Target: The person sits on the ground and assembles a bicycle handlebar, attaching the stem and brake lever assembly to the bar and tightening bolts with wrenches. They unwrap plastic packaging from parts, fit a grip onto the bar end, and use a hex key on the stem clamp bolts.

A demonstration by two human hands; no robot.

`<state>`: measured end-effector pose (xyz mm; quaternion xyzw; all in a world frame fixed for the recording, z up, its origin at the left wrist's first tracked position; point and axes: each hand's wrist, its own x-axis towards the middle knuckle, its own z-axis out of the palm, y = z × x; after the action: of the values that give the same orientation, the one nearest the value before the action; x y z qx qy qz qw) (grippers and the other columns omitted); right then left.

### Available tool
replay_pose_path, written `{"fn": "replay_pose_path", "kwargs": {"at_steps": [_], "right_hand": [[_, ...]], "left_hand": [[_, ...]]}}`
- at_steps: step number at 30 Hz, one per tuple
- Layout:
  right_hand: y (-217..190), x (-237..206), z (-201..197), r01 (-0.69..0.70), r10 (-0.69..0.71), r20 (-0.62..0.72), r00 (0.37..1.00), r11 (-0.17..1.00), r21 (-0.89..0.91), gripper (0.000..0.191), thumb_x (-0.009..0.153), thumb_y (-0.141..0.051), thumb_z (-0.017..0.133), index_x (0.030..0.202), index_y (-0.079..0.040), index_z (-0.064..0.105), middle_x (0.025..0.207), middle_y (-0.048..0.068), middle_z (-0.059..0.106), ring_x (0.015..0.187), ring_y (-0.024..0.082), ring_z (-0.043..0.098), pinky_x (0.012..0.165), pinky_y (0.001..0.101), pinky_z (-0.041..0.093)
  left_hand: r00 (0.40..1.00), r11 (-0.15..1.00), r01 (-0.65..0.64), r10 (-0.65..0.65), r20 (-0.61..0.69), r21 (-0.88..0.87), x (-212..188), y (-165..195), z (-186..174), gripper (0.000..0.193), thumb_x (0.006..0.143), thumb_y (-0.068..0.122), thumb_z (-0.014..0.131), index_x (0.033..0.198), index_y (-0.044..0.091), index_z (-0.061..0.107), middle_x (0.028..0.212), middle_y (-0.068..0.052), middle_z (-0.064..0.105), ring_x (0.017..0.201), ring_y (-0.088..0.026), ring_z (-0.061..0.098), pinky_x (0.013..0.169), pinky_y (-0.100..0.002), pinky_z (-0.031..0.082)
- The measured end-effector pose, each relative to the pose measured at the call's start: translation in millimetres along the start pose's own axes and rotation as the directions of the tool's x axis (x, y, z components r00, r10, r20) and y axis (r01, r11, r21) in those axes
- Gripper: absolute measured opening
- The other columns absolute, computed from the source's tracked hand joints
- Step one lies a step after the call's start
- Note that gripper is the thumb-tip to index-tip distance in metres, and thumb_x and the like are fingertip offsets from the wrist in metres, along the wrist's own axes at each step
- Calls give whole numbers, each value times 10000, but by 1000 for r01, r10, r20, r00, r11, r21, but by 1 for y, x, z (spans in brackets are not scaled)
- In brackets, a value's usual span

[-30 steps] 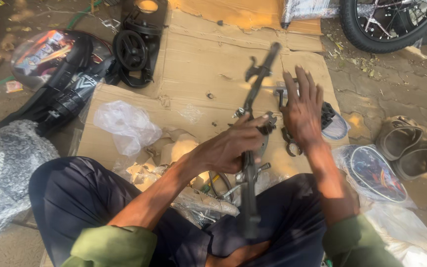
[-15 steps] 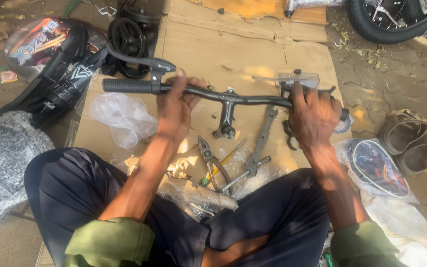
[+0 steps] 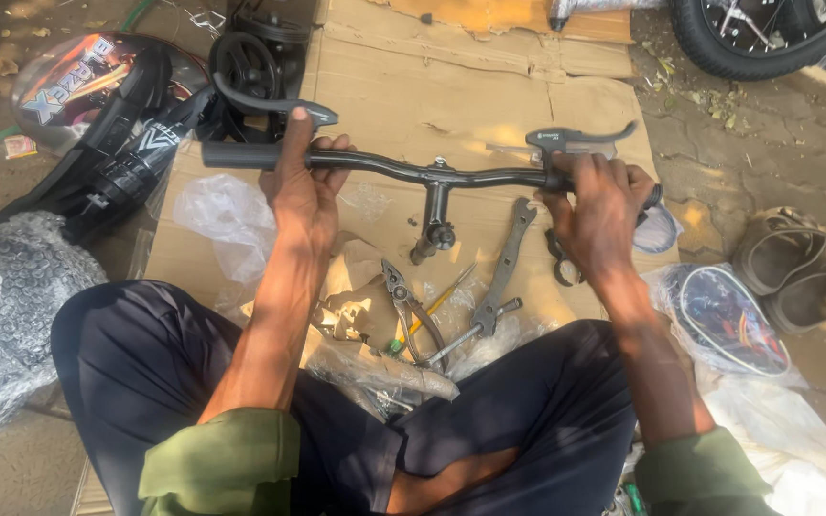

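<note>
1. Your left hand [image 3: 303, 186] is closed around the black handlebar [image 3: 413, 172] just inside its rubber sleeve, with the forefinger stretched up toward the left brake lever [image 3: 274, 103].
2. Your right hand [image 3: 599, 205] is clenched over the opposite end, just below the right brake lever [image 3: 576, 139]. With one hand at each end, the bar stays level, I judge.
3. The bar is a slim, gently bent metal tube, matt black. Its short stem [image 3: 435, 215] hangs down from the middle toward the cardboard sheet [image 3: 451, 86].
4. You hold it in the air over the middle of that cardboard, crosswise in front of your knees.
5. Under the bar lie a flat grey spanner [image 3: 507, 263], pliers [image 3: 408, 306] with worn jaws and a thin yellow-handled tool [image 3: 432, 308], all near the cardboard's near edge.
6. Crumpled clear plastic wrap [image 3: 227, 215] lies by the left edge.
7. A knobbly tyre [image 3: 757, 43] shows past the far right corner, and a pair of sandals [image 3: 800, 277] rests on the ground to the right.
</note>
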<state>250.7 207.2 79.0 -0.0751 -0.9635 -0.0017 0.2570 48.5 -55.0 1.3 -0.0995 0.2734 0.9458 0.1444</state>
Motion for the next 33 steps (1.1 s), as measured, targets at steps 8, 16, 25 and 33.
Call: {"fn": "replay_pose_path", "kwargs": {"at_steps": [8, 16, 25, 33], "right_hand": [[3, 4, -5, 42, -41, 14, 999, 994, -98, 421, 834, -229, 800, 1213, -88, 683, 967, 85, 693, 933, 308, 624, 927, 474, 380], [24, -3, -14, -12, 15, 63, 998, 999, -41, 403, 885, -306, 845, 1129, -67, 631, 934, 90, 707, 913, 311, 647, 943, 457, 396], [32, -1, -15, -68, 60, 67, 996, 990, 126, 603, 842, -331, 891, 1298, -85, 582, 1087, 59, 756, 1076, 295, 662, 966, 462, 357], [29, -3, -11, -87, 79, 59, 995, 985, 150, 437, 839, -343, 886, 1196, -144, 732, 1048, 14, 755, 995, 243, 642, 992, 418, 339]], "left_hand": [[989, 992, 55, -38, -142, 115, 5, 13, 8, 352, 795, 278, 834, 968, 35, 647, 779, -99, 663, 780, -302, 775, 766, -468, 700], [961, 972, 194, -162, -226, 131, 1, 27, 8, 350, 778, 330, 757, 959, 49, 656, 794, -117, 671, 815, -339, 772, 780, -479, 683], [963, 886, 255, -270, -16, 388, 18, 34, -3, 268, 799, 282, 808, 965, 121, 673, 890, -4, 695, 876, -213, 742, 838, -408, 664], [983, 909, 172, -131, -129, 381, 24, 25, 12, 275, 789, 242, 814, 911, 39, 675, 811, -63, 692, 673, -215, 757, 622, -369, 644]]}}
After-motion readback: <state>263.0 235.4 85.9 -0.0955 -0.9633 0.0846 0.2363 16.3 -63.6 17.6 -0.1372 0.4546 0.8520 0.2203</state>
